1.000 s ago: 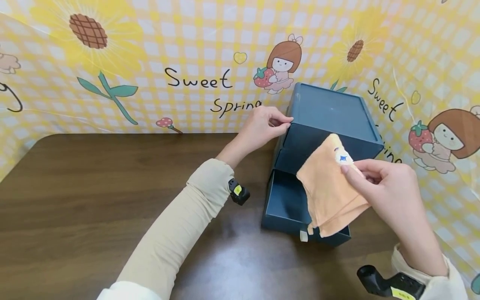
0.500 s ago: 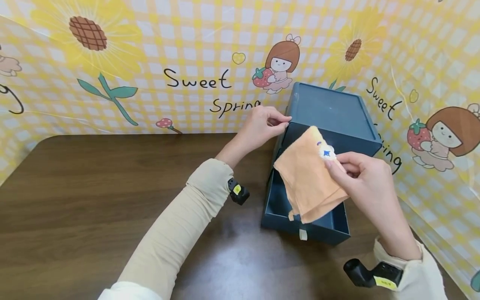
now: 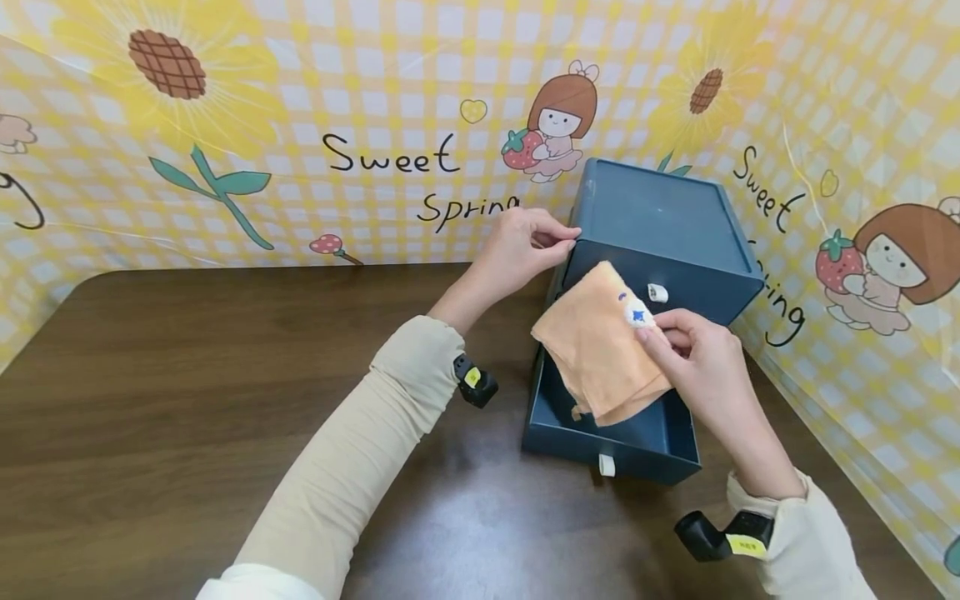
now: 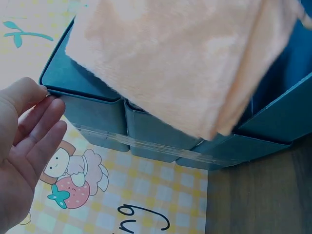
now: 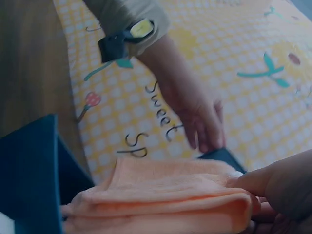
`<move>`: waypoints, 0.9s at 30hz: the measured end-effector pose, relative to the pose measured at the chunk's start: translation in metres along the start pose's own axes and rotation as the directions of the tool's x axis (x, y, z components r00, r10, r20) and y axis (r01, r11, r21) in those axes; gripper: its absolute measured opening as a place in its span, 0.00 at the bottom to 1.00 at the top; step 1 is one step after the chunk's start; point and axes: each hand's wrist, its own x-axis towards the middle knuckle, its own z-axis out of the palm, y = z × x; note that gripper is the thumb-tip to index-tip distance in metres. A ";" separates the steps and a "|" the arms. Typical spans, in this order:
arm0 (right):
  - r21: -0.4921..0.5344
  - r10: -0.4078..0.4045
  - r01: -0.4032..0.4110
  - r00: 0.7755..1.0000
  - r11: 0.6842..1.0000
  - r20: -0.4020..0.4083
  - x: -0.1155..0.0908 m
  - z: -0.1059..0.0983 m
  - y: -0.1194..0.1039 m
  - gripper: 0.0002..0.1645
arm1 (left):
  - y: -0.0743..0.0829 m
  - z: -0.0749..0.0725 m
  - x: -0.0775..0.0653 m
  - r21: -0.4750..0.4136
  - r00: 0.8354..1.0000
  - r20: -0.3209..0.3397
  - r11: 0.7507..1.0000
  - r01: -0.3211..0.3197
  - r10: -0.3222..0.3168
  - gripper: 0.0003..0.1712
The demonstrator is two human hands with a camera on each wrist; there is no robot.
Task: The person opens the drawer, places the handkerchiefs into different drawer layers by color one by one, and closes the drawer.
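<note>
A blue two-tier drawer box [image 3: 667, 208] stands at the right of the table, its lower drawer [image 3: 566, 442] pulled out. My left hand [image 3: 525, 243] pinches the box's upper left front corner between thumb and fingers; the left wrist view shows the thumb at the top edge [image 4: 80, 95]. Over the drawer, my right hand [image 3: 708, 358] pinches a folded peach towel [image 3: 596, 350] by its right side, beside a white patch with blue stitching. The towel hides much of the drawer's inside. In the right wrist view the folded layers of the towel [image 5: 165, 195] show.
White pull tabs sit on the upper drawer front [image 3: 657, 293] and on the lower one. A wooden table [image 3: 187, 433] extends to the left. Yellow checked sheeting [image 3: 390, 75] with printed flowers and figures rises behind and at the right, close to the box.
My right hand has carried the towel left and slightly up, from the drawer's right side to over its middle. The upper pull tab has come into sight. My left hand stays at the corner.
</note>
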 end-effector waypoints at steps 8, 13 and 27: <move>0.044 0.111 -0.120 0.978 0.992 0.176 0.000 0.005 0.018 0.22 | 0.001 -0.001 -0.001 0.002 1.000 -0.003 1.000 0.012 -0.012 0.10; 0.101 0.190 -0.227 0.939 0.969 0.287 -0.004 0.004 0.028 0.22 | 0.000 -0.003 -0.001 -0.001 1.000 0.003 1.000 0.000 0.000 0.10; 0.063 0.276 -0.351 0.824 0.934 0.495 -0.009 0.018 0.058 0.18 | 0.000 -0.002 -0.002 0.010 1.000 0.017 1.000 0.025 -0.025 0.10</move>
